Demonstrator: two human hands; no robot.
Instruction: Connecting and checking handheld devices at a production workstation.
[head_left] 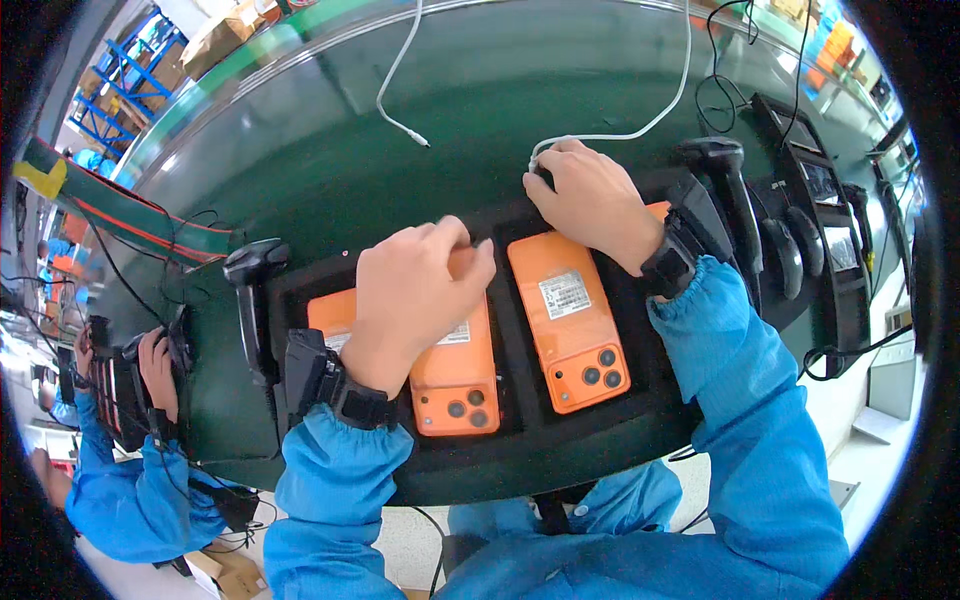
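Several orange phones lie face down in a black foam tray (515, 385), their camera bumps toward me. My left hand (415, 290) hovers over the left-hand phone (455, 385), fingers curled in and thumb near the index finger. What those fingers hold, if anything, is hidden. It partly covers another orange phone (330, 312) at the tray's left. Beyond the right-hand phone (570, 330), which bears a white label, my right hand (590, 195) pinches the end of a white cable (630, 133). An orange corner of one more phone (658, 209) shows beside my right wrist.
A second white cable (395, 80) hangs down to the green table (340, 180). Black handheld scanners stand left (255, 310) and right (735, 200) of the tray. At far right is a black rack (845, 255) with framed slots. A co-worker's hand (157, 368) is at left.
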